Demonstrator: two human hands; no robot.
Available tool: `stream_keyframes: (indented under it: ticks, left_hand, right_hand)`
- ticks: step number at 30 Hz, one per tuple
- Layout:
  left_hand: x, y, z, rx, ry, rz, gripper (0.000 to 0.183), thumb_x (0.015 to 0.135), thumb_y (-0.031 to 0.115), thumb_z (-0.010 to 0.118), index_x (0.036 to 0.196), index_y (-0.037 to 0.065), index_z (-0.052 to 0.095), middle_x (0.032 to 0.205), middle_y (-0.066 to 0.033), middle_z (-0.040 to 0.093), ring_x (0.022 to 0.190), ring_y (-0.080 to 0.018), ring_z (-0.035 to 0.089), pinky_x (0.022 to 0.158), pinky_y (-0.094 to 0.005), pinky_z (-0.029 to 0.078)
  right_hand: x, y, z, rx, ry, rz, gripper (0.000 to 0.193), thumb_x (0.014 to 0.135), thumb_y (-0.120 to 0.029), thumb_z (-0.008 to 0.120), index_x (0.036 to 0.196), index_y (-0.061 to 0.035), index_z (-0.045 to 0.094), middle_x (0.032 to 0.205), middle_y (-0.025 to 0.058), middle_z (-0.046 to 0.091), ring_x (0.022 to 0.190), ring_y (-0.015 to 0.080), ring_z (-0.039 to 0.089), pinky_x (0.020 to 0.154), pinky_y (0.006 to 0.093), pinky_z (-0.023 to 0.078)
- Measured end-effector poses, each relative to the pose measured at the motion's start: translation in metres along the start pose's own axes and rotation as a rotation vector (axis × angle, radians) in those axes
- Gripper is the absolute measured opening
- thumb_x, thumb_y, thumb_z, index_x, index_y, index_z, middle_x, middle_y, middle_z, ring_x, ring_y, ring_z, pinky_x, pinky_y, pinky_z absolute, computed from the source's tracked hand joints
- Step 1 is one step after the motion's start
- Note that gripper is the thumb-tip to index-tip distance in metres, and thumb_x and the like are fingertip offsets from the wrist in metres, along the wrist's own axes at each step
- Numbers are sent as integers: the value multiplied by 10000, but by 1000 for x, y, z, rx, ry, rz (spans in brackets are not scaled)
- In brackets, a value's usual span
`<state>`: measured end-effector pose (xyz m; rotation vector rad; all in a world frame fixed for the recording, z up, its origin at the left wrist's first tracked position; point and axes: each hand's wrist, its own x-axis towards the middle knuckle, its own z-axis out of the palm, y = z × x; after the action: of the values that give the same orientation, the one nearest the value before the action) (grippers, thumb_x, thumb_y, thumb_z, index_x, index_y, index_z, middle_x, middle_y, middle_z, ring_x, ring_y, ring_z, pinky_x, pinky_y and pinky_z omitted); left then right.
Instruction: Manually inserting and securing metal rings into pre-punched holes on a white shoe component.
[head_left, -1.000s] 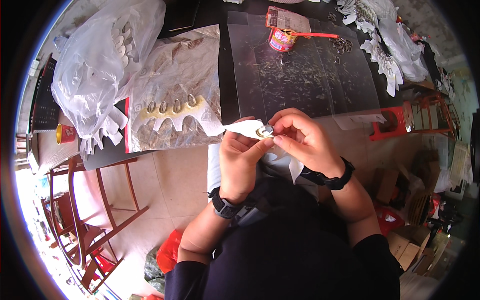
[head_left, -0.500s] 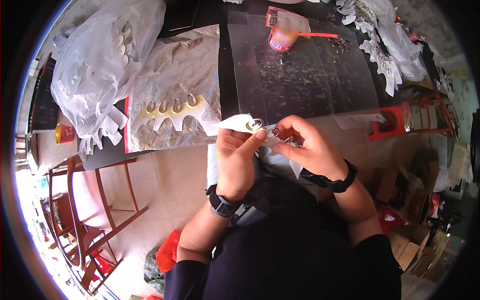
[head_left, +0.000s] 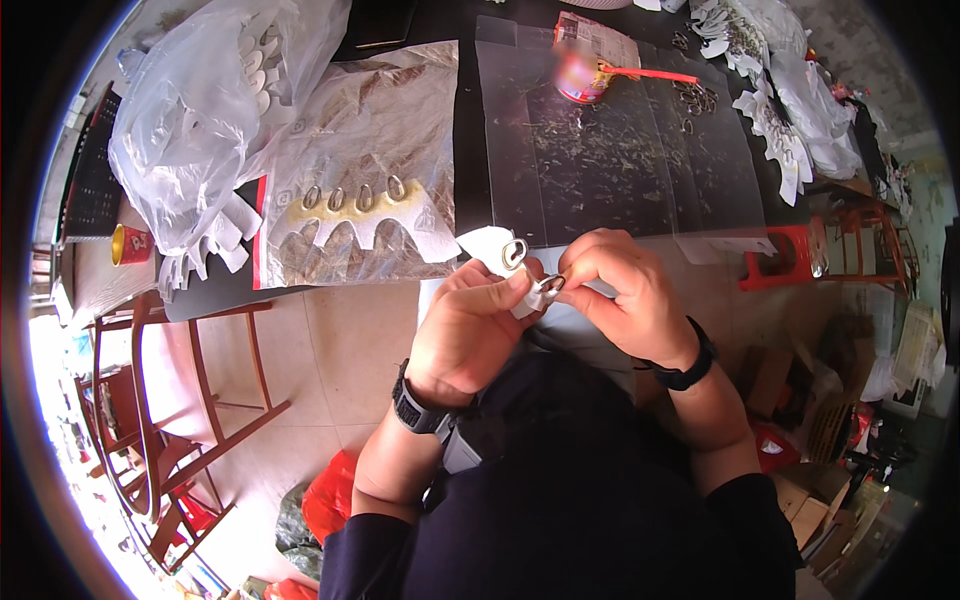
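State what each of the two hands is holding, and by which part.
The left hand pinches a white card strip at its lower end, a metal ring at its tip. The right hand grips a small metal ring by its edge.

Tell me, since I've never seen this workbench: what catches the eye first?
At the middle, the left hand and right hand pinch a white scalloped card bearing small metal rings at the table's near edge. Behind to the left lies a clear sheet with a card of four rings, beside a big bulging plastic bag. A red stool stands right.
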<state>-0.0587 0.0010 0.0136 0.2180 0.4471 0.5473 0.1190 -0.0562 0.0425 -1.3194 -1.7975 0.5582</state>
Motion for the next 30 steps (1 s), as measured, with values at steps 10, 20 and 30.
stream_keyframes:
  ticks: [10, 20, 30]
  left_hand:
    - [5, -9, -1, 11, 99, 125, 198, 854, 31, 512, 1051, 40, 531, 967, -74, 593, 920, -215, 573, 863, -382, 437]
    - [0, -13, 6, -65, 81, 102, 236, 814, 28, 521, 1046, 70, 526, 992, -55, 569, 963, -206, 537, 869, -367, 407]
    - [8, -2, 17, 411, 8, 259, 488, 779, 63, 721, 1171, 10, 437, 999, -70, 598, 955, -149, 564, 840, -307, 459]
  right_hand:
    - [-6, 3, 2, 208, -59, 160, 114, 780, 30, 635, 801, -6, 528, 768, 91, 566, 697, 246, 574, 625, 327, 441]
    - [-7, -2, 2, 262, -22, 286, 70, 817, 20, 602, 830, 30, 533, 781, 101, 599, 710, 161, 601, 662, 287, 479]
    - [-11, -10, -2, 347, -210, 421, 154, 864, -84, 622, 958, 1, 534, 786, 71, 607, 718, 116, 594, 662, 270, 478]
